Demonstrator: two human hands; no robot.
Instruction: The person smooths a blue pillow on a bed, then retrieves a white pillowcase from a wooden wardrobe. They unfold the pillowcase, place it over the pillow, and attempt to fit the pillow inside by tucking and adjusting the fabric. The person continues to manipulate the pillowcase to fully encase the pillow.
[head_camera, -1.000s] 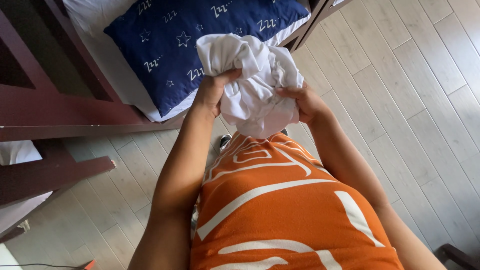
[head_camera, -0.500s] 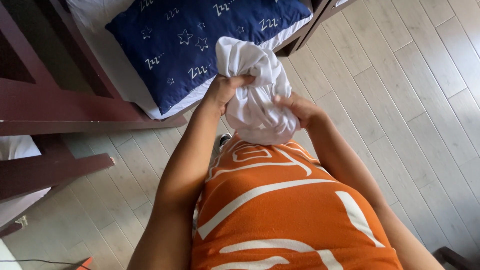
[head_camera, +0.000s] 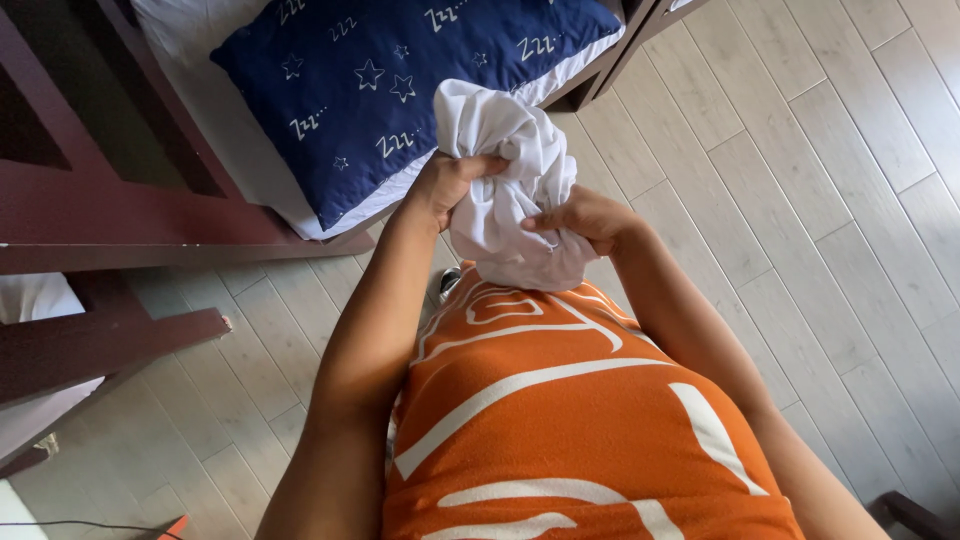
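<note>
You held a bunched white cloth (head_camera: 510, 190) in front of your chest, above the wooden floor (head_camera: 800, 180). Your left hand (head_camera: 450, 185) gripped its side, fingers curled shut. Your right hand (head_camera: 585, 218) pinched its lower folds.

pillow (head_camera: 400, 90): navy blue with little white stars and sleepy letters, we see it lying on a white sheet (head_camera: 215, 120)
bed frame (head_camera: 110, 215): dark reddish wood, at our left
floor (head_camera: 800, 180): pale grey-beige planks
shirt (head_camera: 560, 420): orange, white line pattern
</note>
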